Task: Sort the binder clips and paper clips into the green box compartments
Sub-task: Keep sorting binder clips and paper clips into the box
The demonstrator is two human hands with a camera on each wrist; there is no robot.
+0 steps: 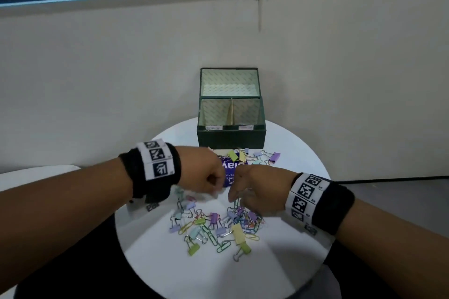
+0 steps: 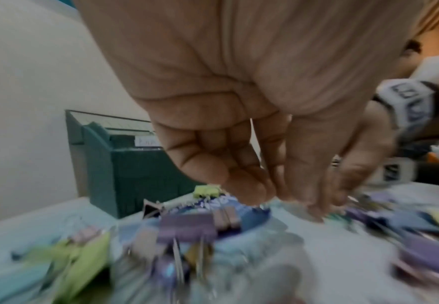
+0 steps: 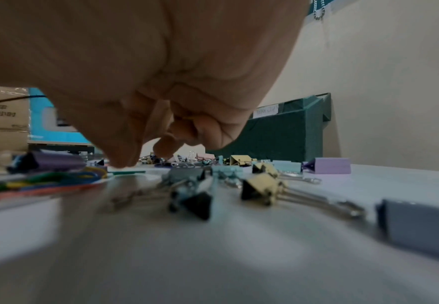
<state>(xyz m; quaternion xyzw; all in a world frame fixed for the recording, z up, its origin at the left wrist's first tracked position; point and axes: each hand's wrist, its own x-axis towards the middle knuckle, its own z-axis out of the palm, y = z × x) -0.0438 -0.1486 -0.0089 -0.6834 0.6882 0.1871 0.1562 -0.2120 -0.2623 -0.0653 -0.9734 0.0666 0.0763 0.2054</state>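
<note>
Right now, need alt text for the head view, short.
Two hands, the left hand and the right hand, reach down over a heap of pastel binder clips and paper clips on a round white table. Behind the heap stands an open green box with two front compartments, by a purple packet.

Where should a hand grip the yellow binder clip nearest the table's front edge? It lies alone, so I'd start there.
Pinch the yellow binder clip across its folded body from above, fingers on its two flat sides. Its wire handles lie flat on the white table, probably harder to grip.
</note>
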